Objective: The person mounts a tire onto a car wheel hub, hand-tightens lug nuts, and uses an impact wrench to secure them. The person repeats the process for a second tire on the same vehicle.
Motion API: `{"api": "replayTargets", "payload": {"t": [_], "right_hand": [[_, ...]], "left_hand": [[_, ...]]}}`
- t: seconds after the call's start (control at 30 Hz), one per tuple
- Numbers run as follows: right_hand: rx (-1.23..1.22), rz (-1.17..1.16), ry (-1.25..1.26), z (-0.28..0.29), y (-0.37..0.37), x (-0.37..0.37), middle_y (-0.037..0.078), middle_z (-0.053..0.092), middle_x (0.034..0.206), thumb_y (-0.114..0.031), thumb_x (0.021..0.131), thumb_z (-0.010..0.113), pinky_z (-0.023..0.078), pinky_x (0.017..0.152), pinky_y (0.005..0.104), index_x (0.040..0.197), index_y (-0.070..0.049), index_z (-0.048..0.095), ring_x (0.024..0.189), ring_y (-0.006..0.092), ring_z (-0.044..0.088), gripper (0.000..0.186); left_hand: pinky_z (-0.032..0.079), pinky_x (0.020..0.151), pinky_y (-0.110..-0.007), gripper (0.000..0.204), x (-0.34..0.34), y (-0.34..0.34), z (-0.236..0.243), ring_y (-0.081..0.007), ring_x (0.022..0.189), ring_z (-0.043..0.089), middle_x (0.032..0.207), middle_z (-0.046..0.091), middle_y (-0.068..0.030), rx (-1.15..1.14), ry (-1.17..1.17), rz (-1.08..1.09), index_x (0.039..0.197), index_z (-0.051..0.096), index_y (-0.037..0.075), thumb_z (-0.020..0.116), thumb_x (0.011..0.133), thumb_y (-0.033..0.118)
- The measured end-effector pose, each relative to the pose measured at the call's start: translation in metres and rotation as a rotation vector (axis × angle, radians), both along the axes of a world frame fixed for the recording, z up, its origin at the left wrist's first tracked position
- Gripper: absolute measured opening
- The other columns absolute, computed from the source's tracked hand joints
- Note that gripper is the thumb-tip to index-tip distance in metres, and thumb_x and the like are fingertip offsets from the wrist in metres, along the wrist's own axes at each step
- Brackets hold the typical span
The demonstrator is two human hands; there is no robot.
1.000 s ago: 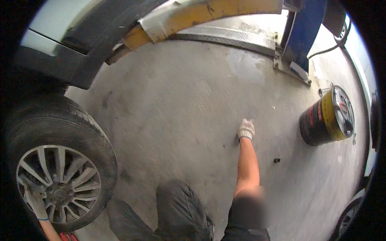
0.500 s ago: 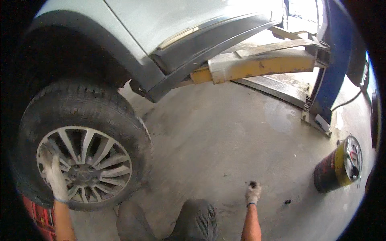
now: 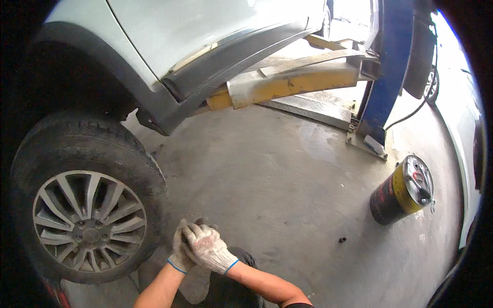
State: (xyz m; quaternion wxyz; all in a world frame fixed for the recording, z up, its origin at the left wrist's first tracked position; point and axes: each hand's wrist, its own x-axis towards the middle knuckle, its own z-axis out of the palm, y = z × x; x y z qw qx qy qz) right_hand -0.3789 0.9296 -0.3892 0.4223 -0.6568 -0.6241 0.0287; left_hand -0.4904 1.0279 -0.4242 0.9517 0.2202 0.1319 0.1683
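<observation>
My two hands, in whitish work gloves with blue cuffs, are pressed together above my knees. My right hand wraps over my left hand, its fingers closed. Dark, soiled patches show at the fingertips; whatever lies between the palms is hidden. Left of them stands a wheel, its silver multi-spoke rim facing me and its black tyre under the arch of a light-coloured car. Neither hand touches the wheel. A small dark object, too small to name, lies on the floor to the right.
A yellow lift arm reaches under the car's sill from a blue post. A black and yellow drum stands on the grey concrete floor at right. Something red shows at the lower left. Another car edges the right.
My left hand has left the wheel rim, and my right hand has come in from the right, where it held something dark. They now meet in front of me. The view has shifted right.
</observation>
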Motion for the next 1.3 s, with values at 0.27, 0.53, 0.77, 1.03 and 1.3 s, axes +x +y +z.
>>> {"api": "replayTargets", "payload": {"t": [0.27,0.53,0.77,1.03,1.3], "right_hand": [[0.078,-0.018,0.086,-0.014,-0.026,0.019,0.025,0.060,0.135,-0.036,0.088,0.073,0.046,0.105,0.0506,0.146,0.002,0.045,0.120,0.0405,0.061,0.074],[-0.787,-1.087,0.044,-0.253,-0.181,0.255,0.014,0.075,0.088,-0.037,0.089,0.071,0.057,0.071,0.0467,0.091,-0.013,0.079,0.080,0.0342,0.072,0.025],[-1.120,-1.252,0.047,-0.368,-0.348,0.244,0.010,0.075,0.119,-0.015,0.089,0.067,0.059,0.083,0.0429,0.103,-0.014,0.080,0.106,0.0293,0.073,0.019],[-0.022,-0.811,1.264,-0.257,-0.175,0.141,0.011,0.070,0.103,-0.007,0.093,0.068,0.056,0.070,0.0341,0.129,0.002,0.062,0.084,0.0169,0.066,0.037],[-0.208,-0.075,1.156,0.020,-0.023,-0.021,0.010,0.072,0.111,-0.014,0.102,0.064,0.056,0.074,0.0286,0.131,0.003,0.063,0.086,0.0142,0.066,0.034]], "left_hand": [[0.050,0.100,-0.037,0.042,-0.013,-0.005,-0.025,-0.0186,0.118,0.059,0.134,0.060,-0.0061,0.090,0.262,0.017,0.140,0.053,0.011,0.043,0.107,0.035],[0.043,0.054,-0.027,0.038,-0.038,0.003,0.018,-0.0126,0.070,0.047,0.107,0.073,-0.0066,-0.055,0.094,-0.010,0.136,0.058,0.011,0.065,0.101,0.023],[0.038,0.055,-0.025,0.039,-0.090,0.026,0.045,-0.0113,0.071,0.043,0.096,0.064,0.0007,-0.044,0.113,0.099,0.138,0.058,0.012,0.064,0.101,0.024],[0.043,0.052,-0.025,0.037,-0.117,0.030,0.072,-0.0144,0.071,0.059,0.100,0.069,-0.0079,0.124,0.259,0.269,0.136,0.058,0.009,0.061,0.104,0.026],[0.056,0.061,-0.034,0.035,-0.139,0.033,0.065,-0.0202,0.088,0.071,0.107,0.072,-0.0158,0.425,0.275,0.253,0.133,0.059,0.008,0.060,0.103,0.025]]}}
